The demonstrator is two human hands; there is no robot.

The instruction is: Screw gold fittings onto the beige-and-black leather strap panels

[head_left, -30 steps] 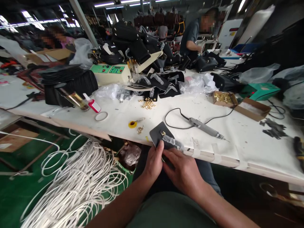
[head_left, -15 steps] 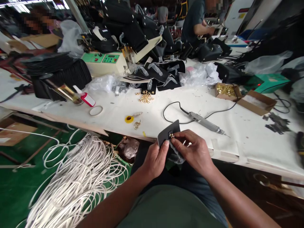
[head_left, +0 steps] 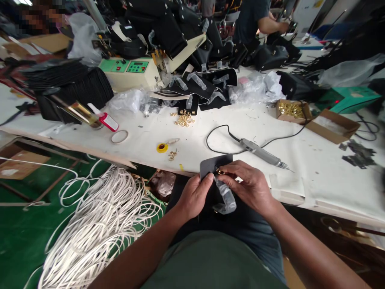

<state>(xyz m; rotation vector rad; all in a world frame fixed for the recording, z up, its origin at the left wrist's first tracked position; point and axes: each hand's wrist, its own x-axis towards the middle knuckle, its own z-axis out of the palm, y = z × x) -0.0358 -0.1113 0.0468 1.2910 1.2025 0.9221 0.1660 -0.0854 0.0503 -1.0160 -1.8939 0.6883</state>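
Note:
My left hand (head_left: 195, 194) grips a dark flat panel (head_left: 209, 165) at its lower edge, thumb on its face. Fingertips of my right hand (head_left: 248, 182) pinch a small gold fitting (head_left: 220, 171) against the panel's right part. A plastic-wrapped strap (head_left: 226, 198) hangs below the panel. On the white table beyond lies a grey electric screwdriver (head_left: 261, 152) with a black cable. Left of it are a yellow-rimmed round container (head_left: 162, 148), a few gold pieces (head_left: 172, 155) and a pile of gold fittings (head_left: 184, 119).
On the table (head_left: 144, 138) stand a red bottle (head_left: 108, 121), a green-topped machine (head_left: 129, 74), a box of gold parts (head_left: 290, 110) and an open carton (head_left: 333, 126). Black panels (head_left: 200, 86) lie at the back. White cord (head_left: 99, 224) covers the floor at left. A co-worker's arm (head_left: 272, 26) shows behind.
The panel has turned to show more of its face, and the wrapped strap now hangs in fuller view. The view has shifted slightly. Both hands keep their holds.

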